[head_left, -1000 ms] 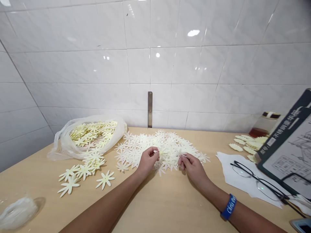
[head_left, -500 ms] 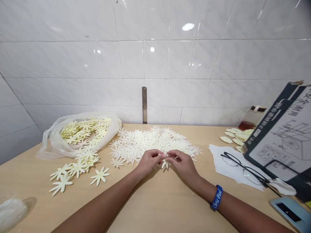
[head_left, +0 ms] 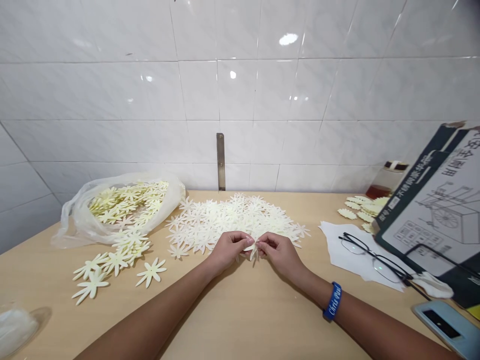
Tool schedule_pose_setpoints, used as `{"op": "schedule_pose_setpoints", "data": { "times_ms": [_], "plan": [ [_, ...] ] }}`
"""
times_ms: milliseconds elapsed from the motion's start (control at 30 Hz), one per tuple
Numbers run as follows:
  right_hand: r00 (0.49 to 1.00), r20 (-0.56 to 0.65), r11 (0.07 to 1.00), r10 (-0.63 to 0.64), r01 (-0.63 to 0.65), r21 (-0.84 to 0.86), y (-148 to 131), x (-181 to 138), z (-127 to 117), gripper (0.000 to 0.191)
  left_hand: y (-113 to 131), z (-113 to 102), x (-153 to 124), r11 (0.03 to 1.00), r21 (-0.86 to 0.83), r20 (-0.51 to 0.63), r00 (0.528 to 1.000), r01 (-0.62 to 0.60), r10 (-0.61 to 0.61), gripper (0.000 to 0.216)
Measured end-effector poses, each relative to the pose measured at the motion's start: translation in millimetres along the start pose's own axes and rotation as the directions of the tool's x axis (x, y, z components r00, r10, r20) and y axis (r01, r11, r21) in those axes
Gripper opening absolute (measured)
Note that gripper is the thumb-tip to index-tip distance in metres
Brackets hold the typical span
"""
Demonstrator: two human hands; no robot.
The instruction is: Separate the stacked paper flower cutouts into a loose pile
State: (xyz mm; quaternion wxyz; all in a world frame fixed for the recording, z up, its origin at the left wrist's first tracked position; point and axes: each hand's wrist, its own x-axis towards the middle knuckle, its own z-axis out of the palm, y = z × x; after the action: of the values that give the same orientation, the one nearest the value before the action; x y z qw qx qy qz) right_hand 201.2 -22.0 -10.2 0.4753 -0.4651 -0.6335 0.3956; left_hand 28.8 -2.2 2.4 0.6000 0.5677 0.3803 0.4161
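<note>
My left hand (head_left: 227, 248) and my right hand (head_left: 278, 251) meet at the near edge of a spread pile of white paper flowers (head_left: 225, 220) on the wooden table (head_left: 240, 310). Both hands pinch one white paper flower (head_left: 253, 250) between their fingertips, its petals hanging below the fingers. A blue wristband (head_left: 332, 301) is on my right wrist.
A clear plastic bag of pale yellow flowers (head_left: 120, 202) lies at the back left, with loose yellow flowers (head_left: 112, 262) spilling in front. At the right are glasses (head_left: 375, 260) on white paper, a printed box (head_left: 435, 210), a jar (head_left: 386, 181), yellow leaf shapes (head_left: 360, 207) and a phone (head_left: 446, 322).
My hands came together from about a hand's width apart and now pinch one flower between them. The view shifted slightly left and down, bringing the phone into sight.
</note>
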Motion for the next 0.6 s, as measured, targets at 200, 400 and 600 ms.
{"op": "schedule_pose_setpoints", "data": {
  "times_ms": [200, 400, 600],
  "plan": [
    [0.992, -0.123, 0.999, -0.035, 0.037, 0.008, 4, 10, -12, 0.027, 3, -1, 2, 0.998, -0.044, -0.174, 0.984, -0.047, 0.039, 0.031],
    [0.935, -0.35, 0.992, -0.052, 0.007, -0.129, 7, 22, -28, 0.039, 2, -4, 4, 0.998, -0.019, -0.231, 0.971, -0.067, 0.061, 0.035],
    [0.988, -0.142, 0.986, -0.067, 0.043, -0.164, -10, 6, -7, 0.017, 0, 0, 3, 0.996, 0.029, -0.188, 0.979, -0.08, 0.084, 0.029]
  ]
}}
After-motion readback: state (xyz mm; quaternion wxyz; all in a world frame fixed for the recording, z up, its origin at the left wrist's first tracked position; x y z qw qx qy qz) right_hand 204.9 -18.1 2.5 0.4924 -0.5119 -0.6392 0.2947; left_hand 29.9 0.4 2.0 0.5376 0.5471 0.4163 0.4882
